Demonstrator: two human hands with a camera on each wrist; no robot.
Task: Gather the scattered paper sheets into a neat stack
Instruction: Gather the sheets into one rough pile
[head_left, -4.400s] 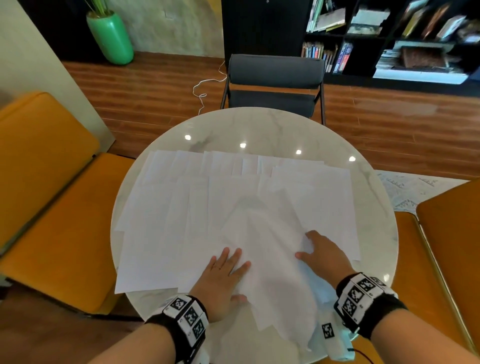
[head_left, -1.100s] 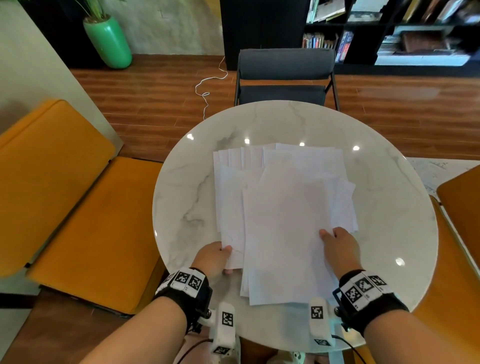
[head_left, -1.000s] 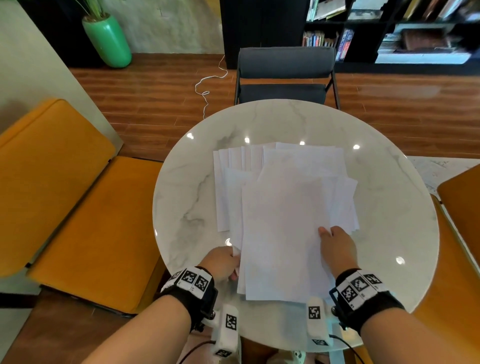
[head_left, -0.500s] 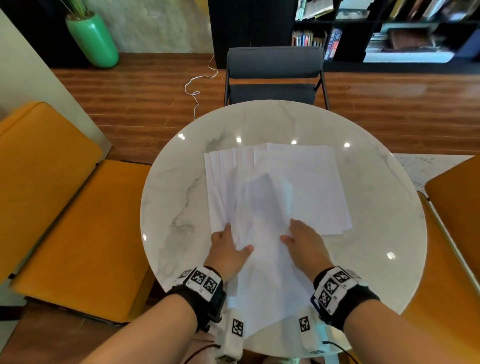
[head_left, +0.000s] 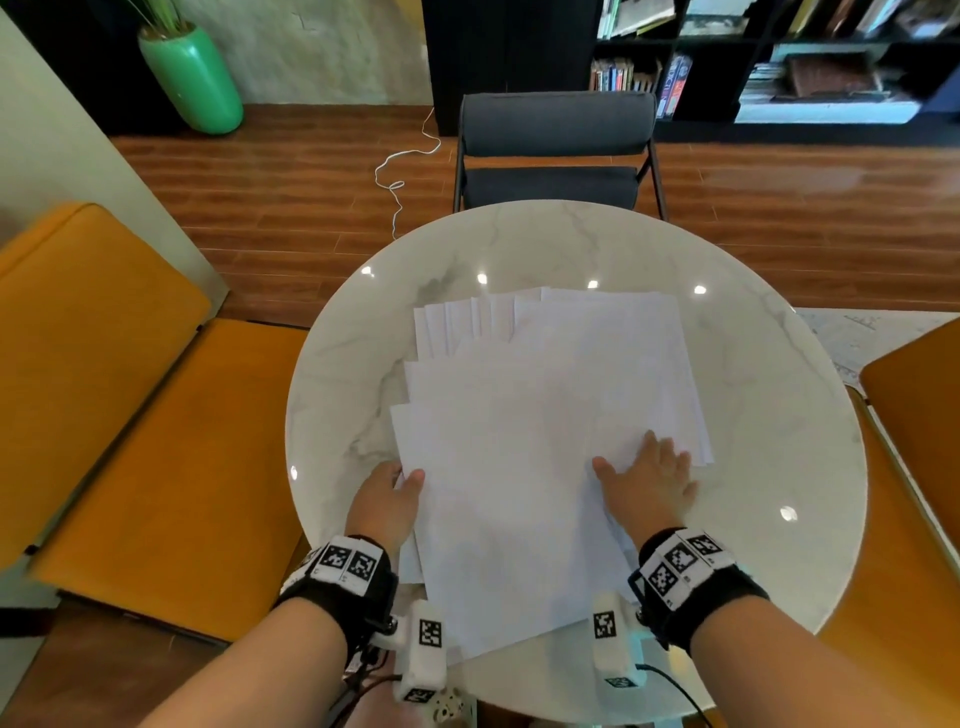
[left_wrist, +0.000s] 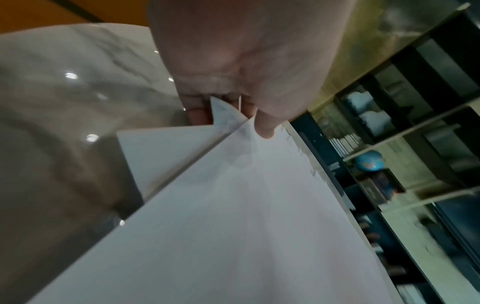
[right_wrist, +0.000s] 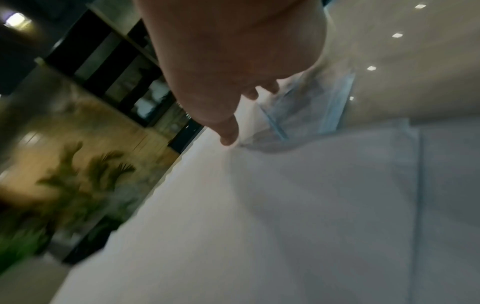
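Under the flat, spread fingers of the right hand (head_left: 647, 480), loose white paper sheets (head_left: 545, 415) lie fanned on the round marble worktop (head_left: 779, 395). Left hand (head_left: 387, 501) pinches their near-left edge, thumb on top. Risk: near corner overhangs the worktop; uneven pull could slide sheets off or crease them.

matt paper sheets (head_left: 545, 426), glossy, seemingly marble table (head_left: 779, 415)

bare table (head_left: 769, 395) around sheets (head_left: 545, 415), chairs beyond
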